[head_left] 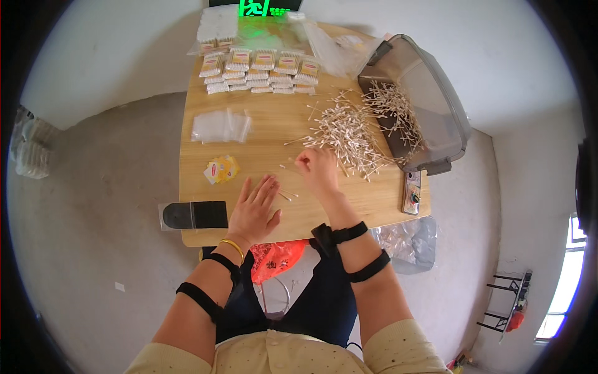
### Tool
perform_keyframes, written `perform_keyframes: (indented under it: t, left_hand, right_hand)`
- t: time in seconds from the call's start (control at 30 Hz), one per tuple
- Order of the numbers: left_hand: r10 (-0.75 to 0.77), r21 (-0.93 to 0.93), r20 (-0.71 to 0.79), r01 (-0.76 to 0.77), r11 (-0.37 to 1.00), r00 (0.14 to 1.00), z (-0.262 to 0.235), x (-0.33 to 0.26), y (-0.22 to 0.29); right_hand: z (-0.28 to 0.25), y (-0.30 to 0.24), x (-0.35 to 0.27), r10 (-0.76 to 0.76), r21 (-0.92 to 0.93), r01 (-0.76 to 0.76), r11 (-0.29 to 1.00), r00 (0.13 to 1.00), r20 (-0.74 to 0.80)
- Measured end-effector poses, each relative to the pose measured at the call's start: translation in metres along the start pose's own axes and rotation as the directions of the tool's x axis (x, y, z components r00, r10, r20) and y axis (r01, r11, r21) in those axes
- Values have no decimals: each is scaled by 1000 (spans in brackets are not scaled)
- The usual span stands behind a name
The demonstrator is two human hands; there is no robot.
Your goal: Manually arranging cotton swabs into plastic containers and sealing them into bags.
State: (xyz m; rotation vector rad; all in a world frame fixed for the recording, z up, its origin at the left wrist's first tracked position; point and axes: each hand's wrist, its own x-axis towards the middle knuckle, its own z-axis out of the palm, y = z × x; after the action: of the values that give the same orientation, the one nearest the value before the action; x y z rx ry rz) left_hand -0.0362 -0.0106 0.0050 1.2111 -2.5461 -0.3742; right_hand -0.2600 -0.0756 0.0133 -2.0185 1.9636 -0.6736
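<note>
My left hand lies flat on the wooden table, fingers stretched out. From under its fingertips stick a few loose cotton swabs. My right hand is closed, thumb and fingers drawn together at the near left edge of a large heap of cotton swabs; what its fingers hold, if anything, is hidden. Small yellow-and-white label cards sit left of my hands, with a stack of clear plastic bags beyond them.
Filled swab packs stand in rows at the back. A grey clear-sided bin lies tipped on the right, swabs spilling out. A phone lies near the right edge; a black flat piece in clear plastic overhangs the left edge.
</note>
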Motion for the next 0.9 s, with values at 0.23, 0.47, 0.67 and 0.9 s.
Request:
perform_keyframes:
  t: [0.23,0.47,0.67,0.9]
  left_hand:
    - [-32,-22,44,33,999,999,-3,-1,-1]
    - [28,63,24,-30,998,999,1,0,0]
    - [10,76,21,-11,997,1000,0,-2,-2]
    - [10,44,4,-10,999,1000,0,-3,-1]
  right_hand:
    - [24,-31,-57,-80,213,100,972,992,-99]
    - [-5,4,-2,41,158,-2,987,969,-245]
    - [-14,12,39,-161,-205,136,969,981,-109]
    - [2,-5,36,-159,-74,153,985,983,-92]
